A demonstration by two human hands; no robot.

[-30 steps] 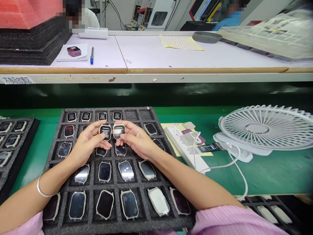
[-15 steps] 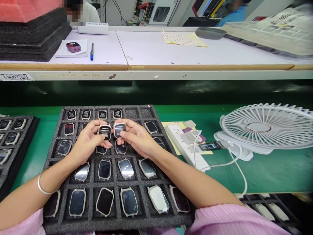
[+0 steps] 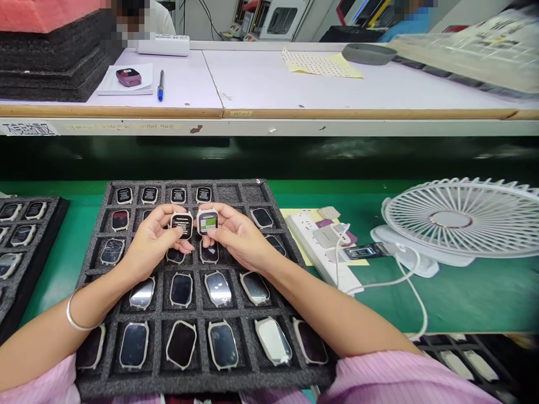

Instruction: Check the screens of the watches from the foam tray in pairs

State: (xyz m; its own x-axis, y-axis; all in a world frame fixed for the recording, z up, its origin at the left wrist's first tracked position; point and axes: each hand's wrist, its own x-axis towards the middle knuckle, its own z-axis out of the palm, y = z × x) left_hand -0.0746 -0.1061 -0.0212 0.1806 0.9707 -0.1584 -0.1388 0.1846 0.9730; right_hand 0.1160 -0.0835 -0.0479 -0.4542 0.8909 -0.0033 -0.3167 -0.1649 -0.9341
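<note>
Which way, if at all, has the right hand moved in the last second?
No: the right hand shows no clear shift either way against the foam tray.

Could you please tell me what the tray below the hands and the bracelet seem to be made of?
The tray: probably foam, with a matte, dark grey finish; its surface looks speckled and grainy.
The bracelet: likely metal, silver-coloured and smooth, as it looks shiny, though coated plastic is possible.

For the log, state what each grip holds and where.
Left grip: text-screen smartwatch, thumb on lower screen; right grip: green-patched smartwatch, likewise.
</note>
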